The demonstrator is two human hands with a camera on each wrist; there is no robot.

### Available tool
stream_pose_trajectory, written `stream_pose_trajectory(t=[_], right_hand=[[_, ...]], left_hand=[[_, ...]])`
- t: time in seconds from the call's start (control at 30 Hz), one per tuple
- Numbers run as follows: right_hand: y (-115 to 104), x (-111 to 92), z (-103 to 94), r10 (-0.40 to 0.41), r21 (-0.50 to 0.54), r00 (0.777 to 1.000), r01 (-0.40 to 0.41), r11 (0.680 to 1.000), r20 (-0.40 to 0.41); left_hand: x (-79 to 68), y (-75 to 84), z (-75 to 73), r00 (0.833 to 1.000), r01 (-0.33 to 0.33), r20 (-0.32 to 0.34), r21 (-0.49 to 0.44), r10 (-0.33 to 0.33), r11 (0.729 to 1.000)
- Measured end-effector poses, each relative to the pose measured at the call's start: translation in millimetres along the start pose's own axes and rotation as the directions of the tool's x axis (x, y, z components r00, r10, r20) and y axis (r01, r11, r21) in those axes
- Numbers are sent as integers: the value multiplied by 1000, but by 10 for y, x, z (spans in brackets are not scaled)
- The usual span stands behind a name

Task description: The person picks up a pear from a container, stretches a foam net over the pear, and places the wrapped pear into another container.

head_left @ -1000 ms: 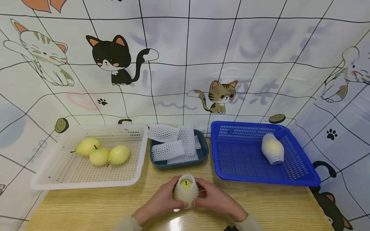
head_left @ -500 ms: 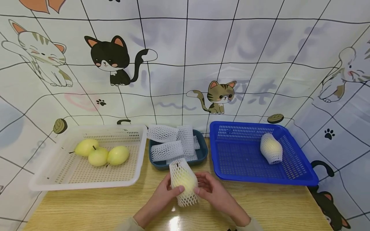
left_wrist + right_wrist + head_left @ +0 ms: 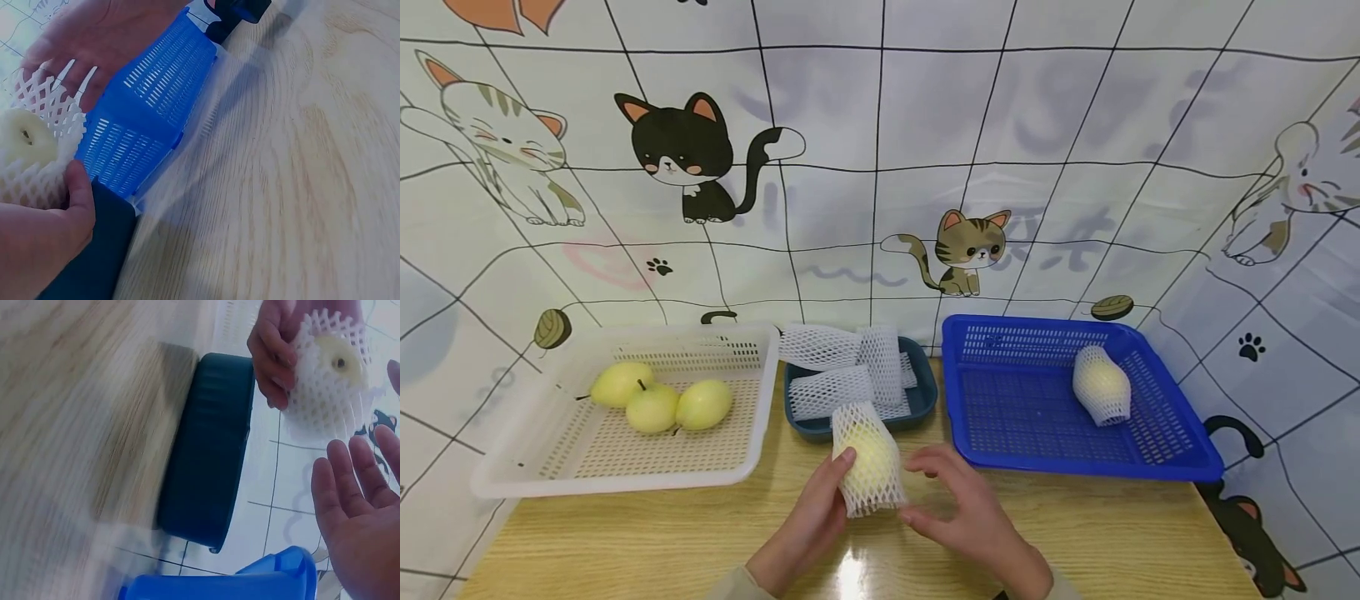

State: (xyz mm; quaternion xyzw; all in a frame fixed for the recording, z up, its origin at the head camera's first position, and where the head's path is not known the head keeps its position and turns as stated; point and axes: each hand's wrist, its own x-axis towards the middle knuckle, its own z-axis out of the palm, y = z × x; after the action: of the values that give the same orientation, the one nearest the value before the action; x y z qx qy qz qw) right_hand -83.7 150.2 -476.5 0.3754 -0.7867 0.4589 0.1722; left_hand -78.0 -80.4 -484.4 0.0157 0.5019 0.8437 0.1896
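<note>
My left hand (image 3: 812, 508) grips a pale yellow pear (image 3: 867, 458) inside a white foam net sleeve (image 3: 880, 492), thumb on its near side. The netted pear is tilted above the table in front of the dark teal tray. In the left wrist view the pear's end (image 3: 26, 136) shows through the sleeve's open end. My right hand (image 3: 966, 512) stands just right of the sleeve with fingers spread. The right wrist view shows its fingers (image 3: 353, 481) apart from the net.
Several foam sleeves (image 3: 831, 392) lie in the teal tray (image 3: 820, 429). Left of it, a white basket (image 3: 625, 483) holds 3 bare pears (image 3: 653, 408). On the right, a blue basket (image 3: 1015, 400) contains one netted pear (image 3: 1101, 385). A patterned cloth (image 3: 850, 167) stands behind.
The netted pear was upright between both hands, then tipped over so its side shows. My right hand has come off it, while my left hand has kept hold and shifted slightly left.
</note>
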Motion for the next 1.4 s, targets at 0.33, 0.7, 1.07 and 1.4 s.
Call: stream_pose_trajectory(t=[0.33, 0.7, 1.07, 1.4], right_hand=[[-14, 16, 73, -87, -137, 996, 88, 987, 17], [-60, 18, 81, -181, -118, 983, 177, 977, -31], [-78, -27, 58, -39, 19, 999, 39, 999, 15], [-123, 41, 68, 555, 324, 831, -537, 779, 42]], left_hand=[[-19, 13, 51, 999, 37, 4, -8, -37, 999], [-29, 19, 84, 999, 30, 12, 16, -30, 999], [9, 16, 68, 998, -1, -68, 181, 14, 983], [0, 34, 98, 993, -84, -32, 485, 114, 871]])
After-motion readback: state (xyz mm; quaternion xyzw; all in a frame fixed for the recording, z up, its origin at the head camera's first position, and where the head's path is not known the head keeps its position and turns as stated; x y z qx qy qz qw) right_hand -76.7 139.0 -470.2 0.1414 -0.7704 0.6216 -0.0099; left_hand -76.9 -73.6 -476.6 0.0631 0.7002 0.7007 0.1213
